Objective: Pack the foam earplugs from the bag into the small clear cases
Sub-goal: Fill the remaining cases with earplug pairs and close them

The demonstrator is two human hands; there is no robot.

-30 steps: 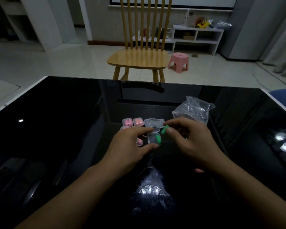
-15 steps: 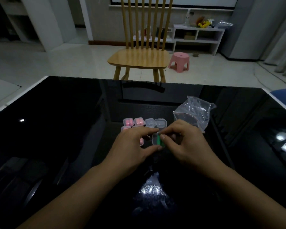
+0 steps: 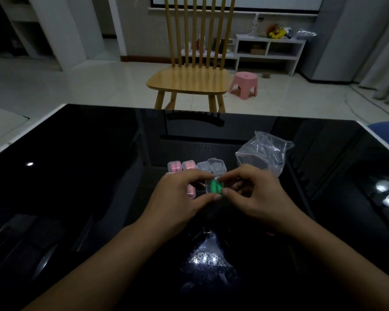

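Both hands meet over the middle of the black glass table (image 3: 88,176). My left hand (image 3: 177,198) pinches a small clear case (image 3: 215,187) between thumb and fingers. Two green foam earplugs (image 3: 215,189) lie inside that case. My right hand (image 3: 258,196) pinches the same case from the right, thumb at its near corner. Behind the hands stand two cases with pink earplugs (image 3: 182,166) and two clear empty-looking cases (image 3: 211,166). Another pink-filled case (image 3: 191,191) peeks out under my left fingers. The crumpled clear plastic bag (image 3: 264,151) lies behind my right hand.
A wooden chair (image 3: 189,79) stands just past the table's far edge, with a pink stool (image 3: 244,84) beside it. Ceiling-light reflections glare on the glass at the right and near my arms. A blue seat corner (image 3: 386,129) shows at the right edge.
A second ago my right hand held a green earplug above the case; that earplug now lies in the case beside the other, and both hands pinch the case.
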